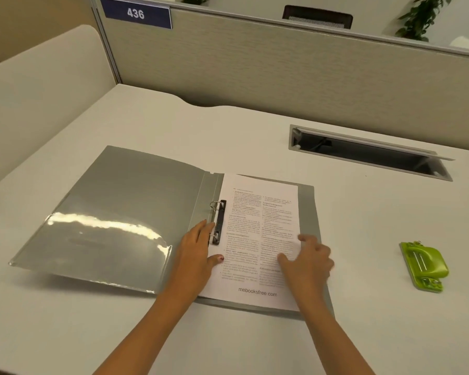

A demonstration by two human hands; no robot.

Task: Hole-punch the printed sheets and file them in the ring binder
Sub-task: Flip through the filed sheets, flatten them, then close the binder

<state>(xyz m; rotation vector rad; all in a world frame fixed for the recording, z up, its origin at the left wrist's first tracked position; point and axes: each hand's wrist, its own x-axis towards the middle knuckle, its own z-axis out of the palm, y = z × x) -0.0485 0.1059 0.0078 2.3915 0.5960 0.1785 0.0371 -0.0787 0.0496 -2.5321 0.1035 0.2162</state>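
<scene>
A grey ring binder (125, 201) lies open on the desk, its left cover with a clear inner pocket. Printed sheets (257, 212) lie on its right half, beside the black ring mechanism (219, 221) with two metal rings. My left hand (198, 253) rests flat at the spine, fingertips touching the mechanism, thumb on the paper's left edge. My right hand (307, 262) presses on the sheets' right side, fingers spread and slightly blurred. A green hole punch (424, 265) stands on the desk to the right, apart from both hands.
The white desk (255, 136) ends at a beige partition (282, 69) at the back and a side panel on the left. An open cable slot (368, 154) is sunk into the desk at the back right.
</scene>
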